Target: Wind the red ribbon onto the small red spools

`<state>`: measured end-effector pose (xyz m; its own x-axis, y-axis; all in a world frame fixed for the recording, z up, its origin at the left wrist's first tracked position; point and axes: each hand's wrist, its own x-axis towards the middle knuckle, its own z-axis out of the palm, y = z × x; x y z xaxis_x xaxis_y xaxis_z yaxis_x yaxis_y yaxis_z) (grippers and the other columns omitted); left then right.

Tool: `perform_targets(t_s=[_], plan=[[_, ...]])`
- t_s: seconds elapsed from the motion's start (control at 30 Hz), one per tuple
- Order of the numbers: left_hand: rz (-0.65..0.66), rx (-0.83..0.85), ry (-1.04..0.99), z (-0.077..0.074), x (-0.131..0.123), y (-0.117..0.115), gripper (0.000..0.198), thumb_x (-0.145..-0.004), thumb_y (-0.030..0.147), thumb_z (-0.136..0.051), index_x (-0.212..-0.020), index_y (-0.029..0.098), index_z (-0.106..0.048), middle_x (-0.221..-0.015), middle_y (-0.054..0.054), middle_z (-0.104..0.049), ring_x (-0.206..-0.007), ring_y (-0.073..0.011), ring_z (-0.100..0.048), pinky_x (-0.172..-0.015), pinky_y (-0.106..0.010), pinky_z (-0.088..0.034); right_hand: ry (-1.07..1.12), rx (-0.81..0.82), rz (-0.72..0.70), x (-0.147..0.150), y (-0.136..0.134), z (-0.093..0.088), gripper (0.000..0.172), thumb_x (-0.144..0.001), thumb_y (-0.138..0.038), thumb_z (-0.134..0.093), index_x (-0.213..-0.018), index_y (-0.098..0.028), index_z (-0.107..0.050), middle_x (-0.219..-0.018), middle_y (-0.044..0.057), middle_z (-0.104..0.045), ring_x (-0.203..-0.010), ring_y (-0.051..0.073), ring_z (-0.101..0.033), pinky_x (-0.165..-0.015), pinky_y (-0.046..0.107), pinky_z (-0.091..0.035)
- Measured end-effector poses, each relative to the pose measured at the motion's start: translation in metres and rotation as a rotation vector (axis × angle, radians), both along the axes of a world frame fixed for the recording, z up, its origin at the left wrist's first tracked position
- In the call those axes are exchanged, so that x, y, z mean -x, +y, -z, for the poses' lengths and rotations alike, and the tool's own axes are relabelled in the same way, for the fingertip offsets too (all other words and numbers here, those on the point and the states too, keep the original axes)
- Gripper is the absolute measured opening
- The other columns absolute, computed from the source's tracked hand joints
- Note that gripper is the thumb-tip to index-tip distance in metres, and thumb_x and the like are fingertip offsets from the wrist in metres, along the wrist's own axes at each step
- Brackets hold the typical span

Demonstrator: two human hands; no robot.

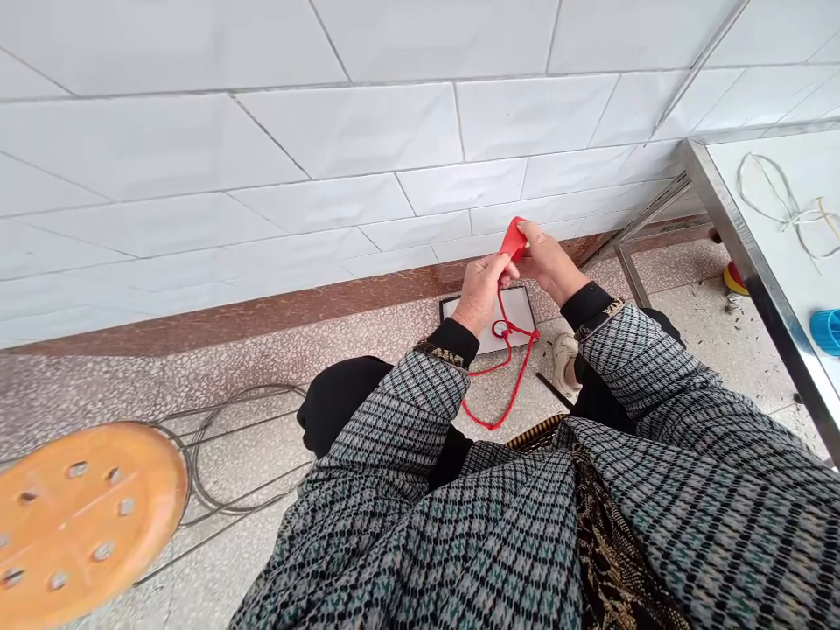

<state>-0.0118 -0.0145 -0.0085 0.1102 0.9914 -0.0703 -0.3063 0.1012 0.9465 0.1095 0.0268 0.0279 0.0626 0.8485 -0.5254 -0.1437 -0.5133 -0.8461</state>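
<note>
Between my two hands a bright red ribbon [512,239] is stretched, wide and flat at the top. My left hand [482,287] is closed round its lower, bunched part. At the upper end, my right hand [549,262] pinches the ribbon with the thumb on top; its other fingers are partly hidden. From under my left hand a narrow red cord [516,398] hangs in a loop and has a knot on its right side. A small round white disc with a red rim [500,328] shows by the cord, in front of a dark-framed white panel [521,306] low by the wall.
A white tiled wall [295,131] rises ahead. To the left stands an orange disc with holes [85,516] beside a wire rack [242,446]. A metal-edged table [741,236] on the right carries pale cord [791,214] and a blue container [825,331].
</note>
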Motion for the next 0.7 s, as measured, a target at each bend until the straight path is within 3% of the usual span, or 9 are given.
perform_targets(t_s=[0.1, 0.17, 0.3, 0.47, 0.57, 0.7], plan=[[0.04, -0.025, 0.022, -0.001, -0.001, -0.003, 0.04, -0.085, 0.051, -0.065, -0.065, 0.017, -0.073, -0.064, -0.002, -0.056, -0.062, -0.0109, -0.043, -0.062, -0.028, -0.036, 0.095, 0.037, -0.012, -0.002, 0.003, 0.006, 0.047, -0.098, -0.069, -0.064, -0.087, -0.024, -0.055, -0.073, -0.001, -0.062, -0.061, 0.015, -0.058, -0.065, 0.031, -0.053], [0.032, 0.002, -0.016, -0.003, -0.001, -0.004, 0.037, -0.083, 0.051, -0.068, -0.068, 0.017, -0.072, -0.06, 0.002, -0.045, -0.057, -0.009, -0.034, -0.056, -0.026, -0.029, 0.115, 0.052, -0.01, -0.004, 0.005, 0.008, 0.051, -0.095, -0.073, -0.067, -0.087, -0.025, -0.054, -0.069, -0.002, -0.059, -0.06, 0.015, -0.058, -0.066, 0.031, -0.055], [-0.013, 0.138, -0.125, -0.011, 0.001, -0.005, 0.022, -0.08, 0.039, -0.079, -0.088, 0.021, -0.07, -0.056, 0.01, -0.028, -0.049, -0.0069, -0.02, -0.05, -0.024, -0.012, 0.068, 0.006, 0.006, -0.007, 0.005, 0.006, 0.046, -0.092, -0.069, -0.072, -0.095, -0.025, -0.057, -0.075, -0.002, -0.063, -0.072, 0.016, -0.066, -0.078, 0.031, -0.055], [-0.035, 0.249, -0.197, -0.017, 0.002, -0.005, 0.018, -0.085, 0.032, -0.08, -0.092, 0.022, -0.067, -0.053, 0.012, -0.027, -0.046, -0.006, -0.016, -0.047, -0.023, -0.01, -0.001, -0.048, 0.006, -0.005, 0.004, 0.0, 0.038, -0.096, -0.061, -0.068, -0.097, -0.025, -0.059, -0.083, -0.002, -0.066, -0.077, 0.015, -0.065, -0.082, 0.033, -0.053], [-0.063, 0.223, -0.241, -0.015, 0.001, -0.003, 0.017, -0.086, 0.028, -0.079, -0.083, 0.021, -0.064, -0.059, 0.009, -0.04, -0.046, -0.0048, -0.023, -0.046, -0.022, -0.016, -0.013, -0.035, 0.006, -0.004, 0.003, -0.001, 0.037, -0.097, -0.06, -0.066, -0.095, -0.024, -0.059, -0.082, -0.001, -0.067, -0.076, 0.015, -0.066, -0.08, 0.032, -0.052], [-0.145, 0.103, -0.22, -0.007, 0.002, 0.001, 0.02, -0.083, 0.021, -0.072, -0.068, 0.019, -0.06, -0.065, 0.004, -0.053, -0.057, -0.0072, -0.046, -0.056, -0.022, -0.037, -0.017, -0.02, -0.005, -0.004, 0.002, 0.0, 0.038, -0.096, -0.061, -0.069, -0.093, -0.024, -0.06, -0.082, 0.0, -0.068, -0.075, 0.015, -0.067, -0.078, 0.032, -0.051]])
